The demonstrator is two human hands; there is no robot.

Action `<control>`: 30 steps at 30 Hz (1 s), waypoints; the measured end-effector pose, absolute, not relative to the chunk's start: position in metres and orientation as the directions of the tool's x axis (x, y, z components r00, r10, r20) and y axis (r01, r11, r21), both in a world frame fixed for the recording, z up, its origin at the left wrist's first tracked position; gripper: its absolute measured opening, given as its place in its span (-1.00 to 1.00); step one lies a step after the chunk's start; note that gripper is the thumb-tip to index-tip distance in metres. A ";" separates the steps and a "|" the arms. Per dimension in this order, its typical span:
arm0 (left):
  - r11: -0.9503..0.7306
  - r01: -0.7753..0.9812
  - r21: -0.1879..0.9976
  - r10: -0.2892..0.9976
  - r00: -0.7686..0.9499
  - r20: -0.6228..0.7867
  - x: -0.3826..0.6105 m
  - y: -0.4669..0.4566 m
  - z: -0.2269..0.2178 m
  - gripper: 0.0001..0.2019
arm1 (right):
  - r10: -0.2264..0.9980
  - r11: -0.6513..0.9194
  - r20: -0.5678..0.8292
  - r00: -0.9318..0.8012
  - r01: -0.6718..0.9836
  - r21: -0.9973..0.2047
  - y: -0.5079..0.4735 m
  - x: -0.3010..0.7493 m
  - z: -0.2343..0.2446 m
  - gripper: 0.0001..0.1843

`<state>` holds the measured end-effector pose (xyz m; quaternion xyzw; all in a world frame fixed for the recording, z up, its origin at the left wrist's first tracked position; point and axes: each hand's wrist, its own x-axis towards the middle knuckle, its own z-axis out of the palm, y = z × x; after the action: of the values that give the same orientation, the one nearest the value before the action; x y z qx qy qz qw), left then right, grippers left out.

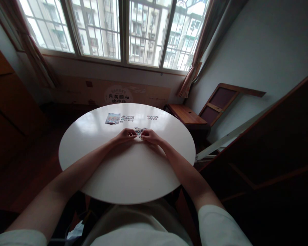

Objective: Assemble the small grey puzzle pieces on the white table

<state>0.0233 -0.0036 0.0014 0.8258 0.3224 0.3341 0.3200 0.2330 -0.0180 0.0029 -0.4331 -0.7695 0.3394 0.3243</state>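
Counter (128,177): round, white, glossy top, smooth; window glare on far half.
Puzzle cluster (140,130): small dark jigsaw pcs, ragged outline, lying flat approx. mid-counter. Used as ref. for all positions below.
L hand (123,136): just left of cluster, palm down, forearm resting on counter. Fingers curled in, tips at cluster's left edge.
R hand (150,136): just right of cluster, fingers bent the same way, tips touching its right edge.
Both sets of fingers nearly closed, pinch-like. Whether either has hold of a piece: cannot tell, pcs too small.
Beyond cluster, left: picture card (113,118), rectangular, printed, flat.
Beyond cluster, slightly left: sorted pieces (127,118), small rows, next to card.
Beyond cluster, right: second batch (152,117), short rows, apart from the rest.
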 end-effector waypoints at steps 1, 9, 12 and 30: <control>-0.584 0.319 0.746 0.748 0.569 0.342 0.023 -0.003 0.001 -0.73 | 0.886 0.395 0.206 -0.416 0.443 -0.804 -0.018 0.233 0.003 -0.83; -0.584 0.318 0.747 0.749 0.565 0.346 0.023 -0.005 0.003 -0.71 | 0.883 0.397 0.200 -0.424 0.449 -0.801 -0.018 0.233 0.004 -0.81; -0.584 0.324 0.744 0.751 0.565 0.343 0.024 -0.005 0.002 -0.72 | 0.881 0.405 0.207 -0.426 0.454 -0.794 -0.017 0.233 0.004 -0.80; -0.580 0.312 0.753 0.747 0.574 0.337 0.023 -0.002 0.001 -0.73 | 0.884 0.393 0.201 -0.421 0.438 -0.808 -0.019 0.233 0.006 -0.80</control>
<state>0.0228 -0.0022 0.0006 0.8245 0.3211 0.3317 0.3273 0.2327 -0.0194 0.0055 -0.4299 -0.7693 0.3448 0.3234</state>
